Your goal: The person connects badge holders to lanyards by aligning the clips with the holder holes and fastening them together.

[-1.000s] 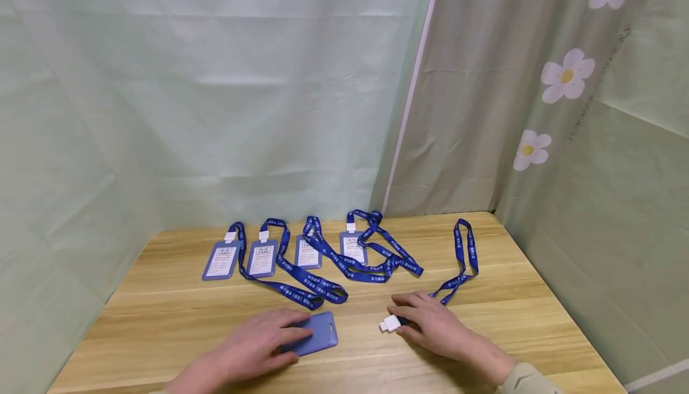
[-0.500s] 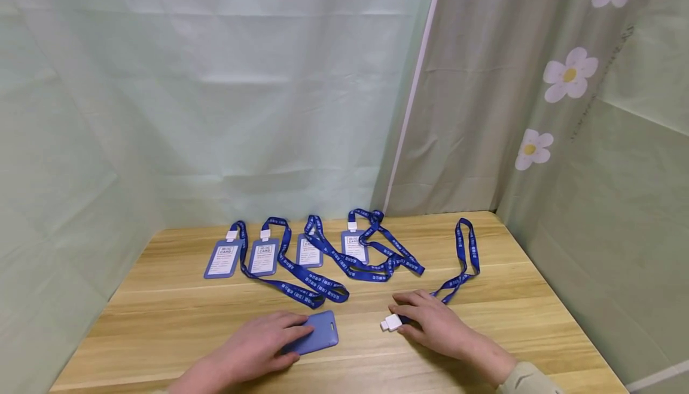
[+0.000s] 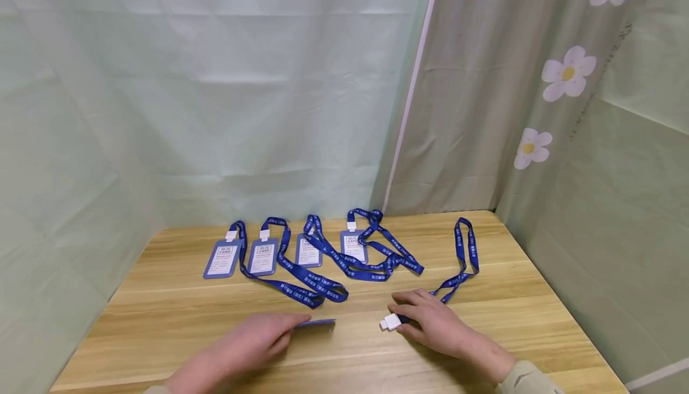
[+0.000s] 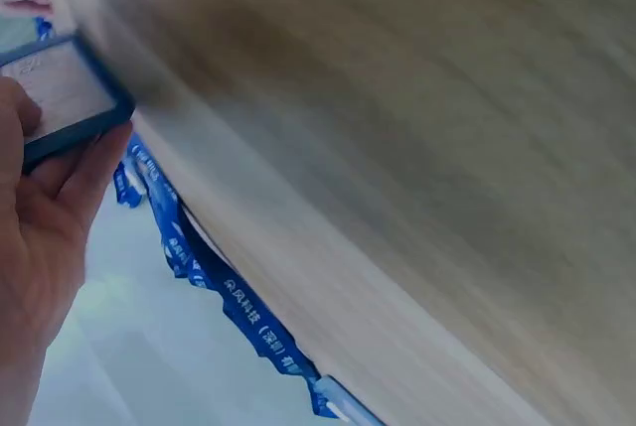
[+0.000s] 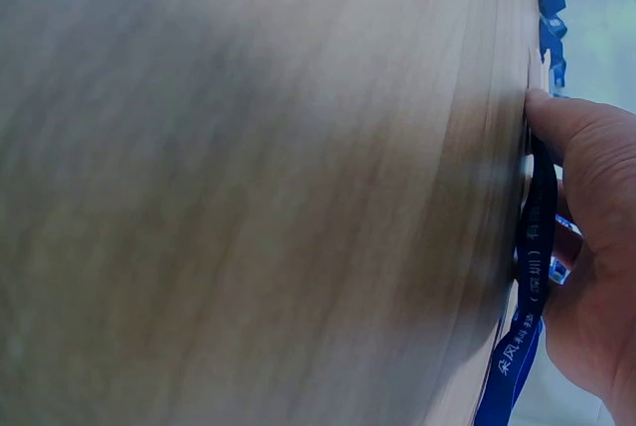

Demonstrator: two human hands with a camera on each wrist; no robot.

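My left hand (image 3: 258, 339) pinches a blue ID card holder (image 3: 322, 323) between thumb and fingers. In the head view the holder stands edge-on, showing as a thin strip; the left wrist view shows its white card face (image 4: 70, 88) under my thumb. To the right, my right hand (image 3: 430, 323) holds a blue lanyard (image 3: 467, 256) low over the table, close behind its white plastic clip (image 3: 392, 322). The clip points left, toward the holder, with a gap between them. From my right fingers the lanyard strap (image 5: 537, 237) trails back in a twisted loop.
Along the back of the wooden table (image 3: 161, 316) lie several blue ID badges (image 3: 264, 256) with lanyards attached, their straps (image 3: 312, 286) overlapping and reaching toward my left hand. A pale green curtain (image 3: 269, 113) hangs behind and at both sides.
My left hand has lifted and turned the card holder from lying flat to standing edge-on. My right hand and its lanyard have stayed in place.
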